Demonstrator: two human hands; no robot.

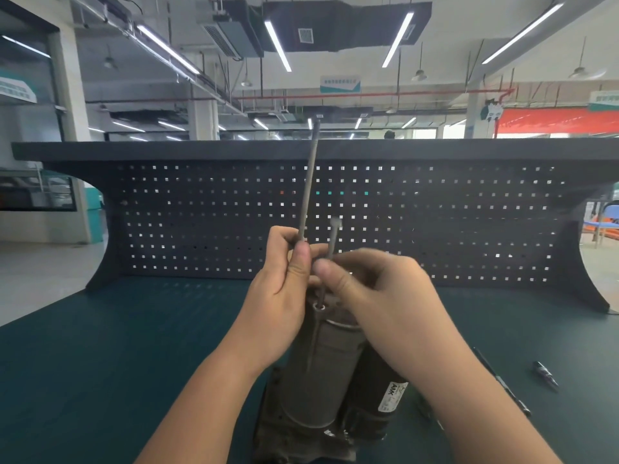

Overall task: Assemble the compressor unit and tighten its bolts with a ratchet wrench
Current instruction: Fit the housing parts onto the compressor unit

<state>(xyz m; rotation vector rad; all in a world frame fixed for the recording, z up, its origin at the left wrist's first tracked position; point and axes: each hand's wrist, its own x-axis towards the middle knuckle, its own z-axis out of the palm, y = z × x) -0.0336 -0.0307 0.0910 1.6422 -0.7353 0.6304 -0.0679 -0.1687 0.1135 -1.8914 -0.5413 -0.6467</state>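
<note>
The left hand (284, 279) grips a long bolt (310, 182) that points up. The right hand (371, 289) pinches a second bolt (333, 236) over the compressor unit (321, 373), which stands near the bench's (117, 346) front edge.

The compressor (318, 380) stands on the desk (134, 346) with its top hidden behind both hands and its base cut off by the bottom edge. The left hand (281, 289) covers the lower end of a long bolt (310, 182). The right hand (378, 293) covers the middle of a second bolt (333, 236), whose head is smeared by motion blur. Both forearms leave the picture at the bottom. The right arm hides part of a dark rod (502, 383) lying on the desk. The compressor's label (393, 395) is mostly too small to read.
</note>
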